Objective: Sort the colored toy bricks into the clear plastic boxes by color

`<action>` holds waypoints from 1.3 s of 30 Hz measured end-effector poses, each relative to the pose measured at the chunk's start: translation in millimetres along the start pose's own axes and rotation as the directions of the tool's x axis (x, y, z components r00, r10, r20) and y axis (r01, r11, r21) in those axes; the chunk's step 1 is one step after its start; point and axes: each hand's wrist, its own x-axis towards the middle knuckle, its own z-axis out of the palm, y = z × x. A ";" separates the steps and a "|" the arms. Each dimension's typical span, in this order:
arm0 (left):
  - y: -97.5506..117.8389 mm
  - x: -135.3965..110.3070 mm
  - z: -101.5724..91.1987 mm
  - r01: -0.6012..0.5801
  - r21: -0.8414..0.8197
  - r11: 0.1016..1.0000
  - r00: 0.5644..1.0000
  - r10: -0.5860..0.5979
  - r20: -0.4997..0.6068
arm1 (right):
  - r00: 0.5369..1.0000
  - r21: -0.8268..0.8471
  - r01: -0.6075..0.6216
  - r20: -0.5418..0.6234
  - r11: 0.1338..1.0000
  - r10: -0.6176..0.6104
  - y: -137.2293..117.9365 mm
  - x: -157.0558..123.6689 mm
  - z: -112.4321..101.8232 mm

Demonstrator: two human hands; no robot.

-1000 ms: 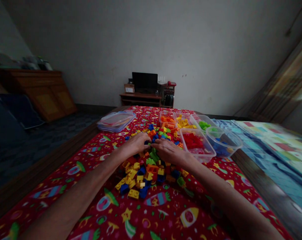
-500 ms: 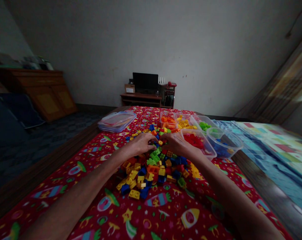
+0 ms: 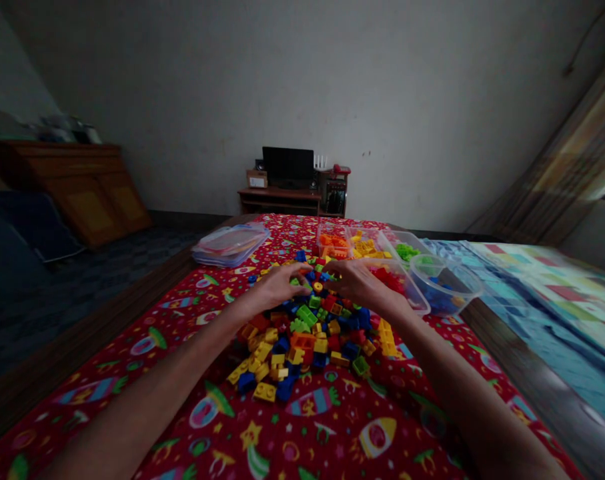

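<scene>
A heap of mixed toy building bricks [image 3: 305,340], yellow, blue, red, green and orange, is spread on the red patterned cloth [image 3: 332,427]. At the heap's far left side is my left hand [image 3: 281,283], its thumb and forefinger apart with bricks showing between them. My right hand [image 3: 355,279] faces it from the right, fingers curved down over the bricks and slightly apart; I see nothing held in it. A small round yellow piece [image 3: 317,287] lies between the two hands. Some bricks under my palms are hidden.
Right of the heap stand clear containers of sorted bricks: orange [image 3: 335,247], yellow [image 3: 366,247], green [image 3: 406,252], red [image 3: 389,280] and, in a round tub [image 3: 452,283], blue. Stacked clear lids [image 3: 231,244] lie at left. A bed [image 3: 547,293] adjoins the right side.
Both hands stay over the far part of the heap, with their fingers slightly shifted. My right hand looks a little more raised. The whole view has moved slightly.
</scene>
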 end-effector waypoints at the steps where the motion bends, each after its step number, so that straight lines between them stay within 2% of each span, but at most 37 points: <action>1: -1.9 1.4 -2.5 0.023 -0.096 0.995 1.000 -0.022 0.015 | 1.000 0.008 0.002 0.001 1.000 -0.002 -1.2 -0.1 -0.1; 4: -4.6 1.7 -3.2 0.080 -0.292 0.953 0.997 -0.071 0.042 | 0.998 0.044 0.061 -0.028 0.997 -0.060 -5.0 0.2 3.4; 9: 4.0 -7.1 12.9 0.077 -0.510 0.857 0.997 -0.071 0.031 | 0.972 0.100 0.222 -0.099 0.970 -0.213 -14.4 2.6 22.5; 12: 17.4 -13.5 22.6 0.153 -0.548 0.822 0.983 -0.181 0.003 | 0.957 0.091 0.260 -0.159 0.961 -0.243 -13.6 2.8 37.3; 15: 35.1 -17.8 27.1 0.235 -0.613 0.754 0.960 -0.280 0.023 | 0.943 0.090 0.275 -0.220 0.957 -0.250 -6.9 1.4 46.6; 19: 54.0 -20.0 27.0 0.244 -0.713 0.658 0.957 -0.284 0.065 | 0.934 0.090 0.286 -0.250 0.954 -0.257 -3.4 0.1 45.2; 23: 55.7 -18.1 24.3 0.221 -0.777 0.589 0.955 -0.291 0.050 | 0.935 0.098 0.264 -0.270 0.960 -0.230 -3.1 2.4 32.4; 27: 44.8 -12.0 16.4 0.139 -0.736 0.662 0.942 -0.317 -0.107 | 0.952 0.102 0.106 -0.297 0.989 -0.071 14.0 5.3 7.0; 29: 39.0 -8.3 10.0 0.107 -0.707 0.699 0.930 -0.322 -0.178 | 0.931 0.075 -0.013 -0.362 0.997 0.039 33.2 6.8 -11.0; 31: 34.7 -5.3 2.9 0.087 -0.689 0.719 0.925 -0.314 -0.212 | 0.888 0.030 -0.138 -0.439 0.990 0.137 59.3 8.7 -31.3; 33: 32.0 -3.6 -3.6 0.092 -0.681 0.727 0.921 -0.323 -0.220 | 0.846 -0.022 -0.278 -0.479 0.960 0.234 89.7 11.3 -52.3; 36: 29.3 -3.8 -10.3 0.105 -0.664 0.741 0.927 -0.314 -0.203 | 0.804 -0.129 -0.462 -0.479 0.878 0.353 134.6 15.0 -80.9; 39: 27.2 -5.8 -13.5 0.096 -0.619 0.779 0.944 -0.268 -0.190 | 0.765 -0.195 -0.609 -0.400 0.769 0.505 168.1 16.2 -101.0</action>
